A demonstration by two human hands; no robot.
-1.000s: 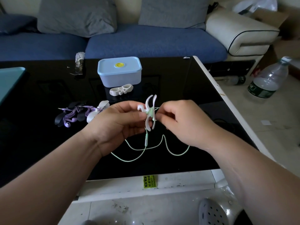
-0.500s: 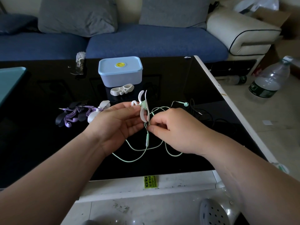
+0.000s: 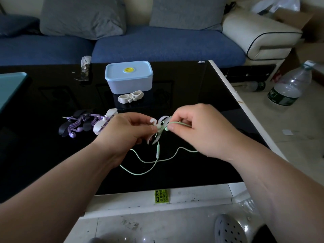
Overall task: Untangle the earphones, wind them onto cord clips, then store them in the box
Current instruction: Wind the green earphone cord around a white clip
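While the left hand pinches the white cord clip over the near table and the right hand pinches the green earphone cord at it, winding appears underway, with the slack loops needing wrapping next.

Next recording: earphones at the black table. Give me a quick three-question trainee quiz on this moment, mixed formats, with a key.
1. True or false: the blue box has its lid on.
2. Multiple choice: the left hand holds A) a white cord clip, B) a bottle, C) a phone.
3. Fill in: the earphone cable pinched by the right hand is ____ in colour.

Key: 1 true; 2 A; 3 green.
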